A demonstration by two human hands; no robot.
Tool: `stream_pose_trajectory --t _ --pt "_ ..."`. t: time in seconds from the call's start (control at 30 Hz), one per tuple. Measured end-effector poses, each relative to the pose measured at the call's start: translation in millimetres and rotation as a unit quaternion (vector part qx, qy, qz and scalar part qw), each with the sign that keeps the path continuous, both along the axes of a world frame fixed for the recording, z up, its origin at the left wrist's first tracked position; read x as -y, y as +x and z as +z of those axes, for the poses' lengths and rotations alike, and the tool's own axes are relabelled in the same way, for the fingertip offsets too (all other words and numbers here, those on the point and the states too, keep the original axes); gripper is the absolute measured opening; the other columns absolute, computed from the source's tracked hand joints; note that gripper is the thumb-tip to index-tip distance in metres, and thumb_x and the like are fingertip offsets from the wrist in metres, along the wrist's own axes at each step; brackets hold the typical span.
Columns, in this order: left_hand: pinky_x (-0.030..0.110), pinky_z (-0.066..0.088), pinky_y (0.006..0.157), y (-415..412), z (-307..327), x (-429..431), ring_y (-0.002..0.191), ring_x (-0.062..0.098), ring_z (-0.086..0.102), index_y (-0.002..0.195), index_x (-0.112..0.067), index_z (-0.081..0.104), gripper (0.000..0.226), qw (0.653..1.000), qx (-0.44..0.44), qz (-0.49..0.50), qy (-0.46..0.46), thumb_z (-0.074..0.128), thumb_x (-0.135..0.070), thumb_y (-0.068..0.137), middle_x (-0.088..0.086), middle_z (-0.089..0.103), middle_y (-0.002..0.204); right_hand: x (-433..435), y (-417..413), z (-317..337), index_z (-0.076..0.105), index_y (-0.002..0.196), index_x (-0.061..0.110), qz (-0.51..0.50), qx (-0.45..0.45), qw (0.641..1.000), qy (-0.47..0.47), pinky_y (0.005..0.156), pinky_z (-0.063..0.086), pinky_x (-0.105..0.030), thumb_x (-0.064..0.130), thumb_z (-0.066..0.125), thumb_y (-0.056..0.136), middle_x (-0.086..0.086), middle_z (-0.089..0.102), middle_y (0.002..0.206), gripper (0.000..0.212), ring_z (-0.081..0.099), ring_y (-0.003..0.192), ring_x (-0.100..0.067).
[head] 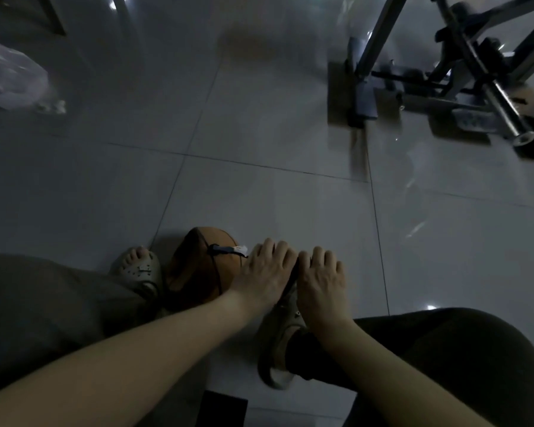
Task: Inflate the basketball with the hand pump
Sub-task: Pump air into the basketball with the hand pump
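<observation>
Orange ball (198,272) is sitting partly hidden between feet; left hand (264,272) and right hand (321,280) are gripping the mostly hidden pump handle (293,274).

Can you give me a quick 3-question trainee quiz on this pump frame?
1. True or false: both hands grip the pump handle.
2. Where does the basketball sit? A) on a table B) on the floor between the feet C) in a bag
3. What lies on the floor at far left?

Key
1. True: the left hand and right hand are side by side, curled over the dark pump handle.
2. B: the basketball rests on the tiled floor between the left sandal and the right sandal.
3. A clear plastic bag.
</observation>
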State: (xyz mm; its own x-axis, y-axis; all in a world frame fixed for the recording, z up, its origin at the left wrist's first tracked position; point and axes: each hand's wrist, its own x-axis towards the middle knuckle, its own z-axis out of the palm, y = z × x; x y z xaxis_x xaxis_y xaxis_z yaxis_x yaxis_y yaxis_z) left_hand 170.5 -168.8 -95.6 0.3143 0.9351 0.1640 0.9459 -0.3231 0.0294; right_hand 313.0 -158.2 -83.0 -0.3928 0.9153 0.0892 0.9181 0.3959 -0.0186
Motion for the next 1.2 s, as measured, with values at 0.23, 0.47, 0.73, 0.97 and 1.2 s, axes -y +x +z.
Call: stream_pose_trajectory --t 0.23,0.47,0.73,0.97,1.2 --pt "0.035 0.036 0.072 3 -45 1 0.09 0.026 0.038 0.118 -0.01 0.038 0.036 0.995 -0.014 0.008 -0.096 0.055 -0.028 0.092 0.011 0.043 0.108 -3 -3 -43 0.055 0.087 0.014 -0.013 0.066 0.991 -0.115 0.056 0.04 -0.035 0.028 0.08 0.067 -0.009 0.049 0.082 0.035 0.046 0.07 -0.026" --pt "0.035 0.045 0.081 -8 -22 -10 0.1 0.024 0.053 0.122 -0.017 0.045 0.029 0.984 -0.029 -0.026 -0.176 0.051 -0.033 0.099 0.006 0.054 0.117 -11 -2 -14 0.047 0.121 0.012 0.025 0.086 0.98 -0.179 0.083 0.041 -0.036 0.028 0.048 0.096 -0.01 0.049 0.116 0.03 0.049 0.102 -0.028" --pt "0.03 0.041 0.054 -37 108 -44 0.075 0.019 0.061 0.107 -0.019 0.052 0.031 0.998 -0.061 -0.02 -0.004 0.043 -0.048 0.103 0.0 0.06 0.094 -30 2 93 0.049 0.098 0.013 0.053 0.022 0.996 0.07 0.065 0.034 -0.035 0.019 0.031 0.085 -0.007 0.048 0.087 0.024 0.04 0.073 -0.022" --pt "0.034 0.039 0.059 -43 61 -12 0.079 0.027 0.064 0.121 -0.014 0.041 0.029 0.972 0.079 -0.019 -0.219 0.043 -0.037 0.105 0.009 0.066 0.098 18 -8 41 0.052 0.123 0.0 0.041 0.095 0.995 0.004 0.069 0.041 -0.043 0.026 0.057 0.074 -0.017 0.051 0.1 0.056 0.047 0.081 -0.032" --pt "0.041 0.05 0.054 -38 5 -11 0.07 0.025 0.061 0.132 -0.015 0.028 0.036 0.937 0.075 0.008 -0.342 0.046 -0.019 0.1 0.009 0.066 0.096 12 -20 -9 0.045 0.114 0.015 0.008 0.127 0.982 -0.141 0.068 0.033 -0.037 0.038 0.047 0.093 -0.01 0.049 0.102 0.031 0.047 0.084 -0.026"
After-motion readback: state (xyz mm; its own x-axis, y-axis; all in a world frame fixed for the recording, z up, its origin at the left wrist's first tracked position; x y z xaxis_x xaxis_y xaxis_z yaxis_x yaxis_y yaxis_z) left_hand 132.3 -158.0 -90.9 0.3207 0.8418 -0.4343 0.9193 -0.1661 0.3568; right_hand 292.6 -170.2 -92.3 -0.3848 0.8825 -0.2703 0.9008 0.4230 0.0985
